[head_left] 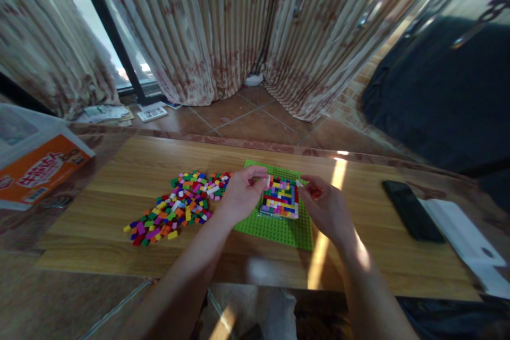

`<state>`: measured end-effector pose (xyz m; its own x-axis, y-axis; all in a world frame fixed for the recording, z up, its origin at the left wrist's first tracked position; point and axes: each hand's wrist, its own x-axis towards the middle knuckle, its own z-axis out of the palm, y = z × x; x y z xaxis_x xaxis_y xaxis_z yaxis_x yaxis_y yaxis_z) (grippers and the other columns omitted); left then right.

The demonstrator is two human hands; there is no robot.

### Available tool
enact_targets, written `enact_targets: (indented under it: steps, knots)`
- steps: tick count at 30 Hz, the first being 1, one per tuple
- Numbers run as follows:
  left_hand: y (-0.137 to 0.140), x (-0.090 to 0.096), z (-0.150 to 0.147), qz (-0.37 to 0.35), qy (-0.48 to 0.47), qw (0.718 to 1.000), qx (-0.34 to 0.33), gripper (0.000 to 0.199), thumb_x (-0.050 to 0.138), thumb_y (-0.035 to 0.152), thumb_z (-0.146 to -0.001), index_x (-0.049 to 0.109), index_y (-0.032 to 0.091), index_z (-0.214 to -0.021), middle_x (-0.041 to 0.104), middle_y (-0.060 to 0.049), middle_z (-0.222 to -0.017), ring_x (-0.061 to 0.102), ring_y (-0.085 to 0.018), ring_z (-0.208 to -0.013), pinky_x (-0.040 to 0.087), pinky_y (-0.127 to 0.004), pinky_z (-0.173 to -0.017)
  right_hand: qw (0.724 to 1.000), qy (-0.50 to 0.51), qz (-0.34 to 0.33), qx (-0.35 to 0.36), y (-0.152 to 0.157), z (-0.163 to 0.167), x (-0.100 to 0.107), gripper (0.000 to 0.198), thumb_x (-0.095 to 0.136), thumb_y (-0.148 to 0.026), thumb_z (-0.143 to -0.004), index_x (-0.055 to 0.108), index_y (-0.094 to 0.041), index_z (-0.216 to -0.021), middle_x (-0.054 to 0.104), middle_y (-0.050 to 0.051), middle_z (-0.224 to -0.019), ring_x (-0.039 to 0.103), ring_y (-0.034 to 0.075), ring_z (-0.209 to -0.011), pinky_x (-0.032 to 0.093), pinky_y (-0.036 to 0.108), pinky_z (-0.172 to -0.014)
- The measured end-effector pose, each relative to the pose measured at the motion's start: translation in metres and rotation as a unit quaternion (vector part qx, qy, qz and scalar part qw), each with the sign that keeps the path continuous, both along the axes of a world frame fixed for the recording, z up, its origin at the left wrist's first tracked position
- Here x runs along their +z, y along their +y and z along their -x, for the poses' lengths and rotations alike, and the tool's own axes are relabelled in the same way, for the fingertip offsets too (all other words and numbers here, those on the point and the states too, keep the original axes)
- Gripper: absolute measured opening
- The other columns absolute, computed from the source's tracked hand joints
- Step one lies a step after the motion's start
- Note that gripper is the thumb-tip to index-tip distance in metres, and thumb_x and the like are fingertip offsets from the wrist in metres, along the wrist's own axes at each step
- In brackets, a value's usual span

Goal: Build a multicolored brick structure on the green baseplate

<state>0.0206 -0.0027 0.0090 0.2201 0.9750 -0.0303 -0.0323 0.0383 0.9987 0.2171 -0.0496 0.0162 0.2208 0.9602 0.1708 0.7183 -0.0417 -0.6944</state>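
Note:
A rectangular block of multicoloured toy bricks sits on a green studded baseplate. My left hand is at the block's far left corner, thumb and forefinger pinched on a small white brick. Across from it, my right hand is closed by the far right corner, a small white brick at its fingertips. Something red shows within the curled right fingers; its shape is unclear. Left of the baseplate, a heap of loose bricks in many colours reaches close to my left hand.
The wooden table carries a black phone and a white box-like item on the right. A clear plastic tub with an orange label stands at the far left. Striped curtains hang beyond the tiled floor.

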Motion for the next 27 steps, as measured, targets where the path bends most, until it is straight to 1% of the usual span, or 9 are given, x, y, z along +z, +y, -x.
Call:
enact_targets:
  steps: [5,9,13,16,19,23,27]
  knots:
    - [0.000,0.000,0.001,-0.013,0.012,1.000,0.002,0.023,0.060,0.015,-0.078,0.068,0.014,-0.099,0.073,-0.009,-0.094,0.069,-0.018,-0.082,0.057,-0.033,-0.078,0.999,0.010,0.029,0.026,0.001,0.000,0.000,0.038,0.057,-0.038,-0.080,0.067,-0.015,-0.108,0.070,0.005,-0.076,0.064,0.019,-0.067,0.050,0.035,-0.066]
    - [0.000,-0.001,0.001,-0.018,0.014,1.000,0.001,0.024,0.060,0.015,-0.078,0.068,0.015,-0.100,0.074,-0.008,-0.095,0.069,-0.018,-0.086,0.057,-0.034,-0.080,0.997,0.053,0.041,0.030,0.002,-0.002,0.001,0.037,0.063,-0.038,-0.074,0.068,-0.016,-0.104,0.069,0.003,-0.071,0.063,0.018,-0.064,0.051,0.035,-0.064]
    - [0.000,-0.002,0.001,-0.019,0.008,1.000,-0.003,0.023,0.060,0.014,-0.078,0.068,0.014,-0.100,0.074,-0.008,-0.095,0.069,-0.018,-0.085,0.058,-0.034,-0.080,0.988,0.140,0.055,0.037,0.005,-0.005,-0.002,0.037,0.071,-0.038,-0.068,0.068,-0.018,-0.098,0.069,0.001,-0.069,0.064,0.017,-0.063,0.052,0.033,-0.062]
    - [0.000,-0.001,0.001,-0.016,0.008,1.000,-0.007,0.023,0.059,0.014,-0.078,0.068,0.014,-0.100,0.074,-0.008,-0.095,0.069,-0.017,-0.083,0.058,-0.034,-0.080,0.970,0.231,0.063,0.052,0.008,-0.007,-0.007,0.038,0.075,-0.037,-0.064,0.067,-0.018,-0.096,0.068,0.000,-0.068,0.063,0.016,-0.061,0.052,0.032,-0.062]
    - [0.001,-0.002,0.001,-0.011,0.009,1.000,-0.007,0.024,0.059,0.014,-0.078,0.067,0.014,-0.101,0.073,-0.008,-0.096,0.069,-0.017,-0.083,0.058,-0.034,-0.080,0.955,0.281,0.071,0.059,0.011,-0.009,-0.009,0.039,0.079,-0.037,-0.061,0.067,-0.018,-0.092,0.067,-0.001,-0.065,0.063,0.016,-0.062,0.053,0.033,-0.062]
    - [0.002,-0.004,0.001,-0.013,0.011,1.000,-0.010,0.025,0.059,0.013,-0.078,0.067,0.013,-0.102,0.073,-0.009,-0.096,0.069,-0.017,-0.083,0.057,-0.034,-0.080,0.949,0.294,0.092,0.074,0.013,-0.011,-0.008,0.042,0.081,-0.040,-0.058,0.068,-0.018,-0.090,0.067,0.000,-0.066,0.064,0.016,-0.063,0.054,0.034,-0.066]
    - [0.003,-0.006,0.002,-0.015,0.018,1.000,-0.006,0.026,0.059,0.014,-0.077,0.068,0.014,-0.102,0.074,-0.008,-0.095,0.069,-0.017,-0.082,0.057,-0.032,-0.079,0.947,0.291,0.110,0.084,0.013,-0.013,-0.009,0.045,0.081,-0.044,-0.059,0.067,-0.018,-0.093,0.068,0.000,-0.068,0.065,0.017,-0.066,0.055,0.036,-0.068]
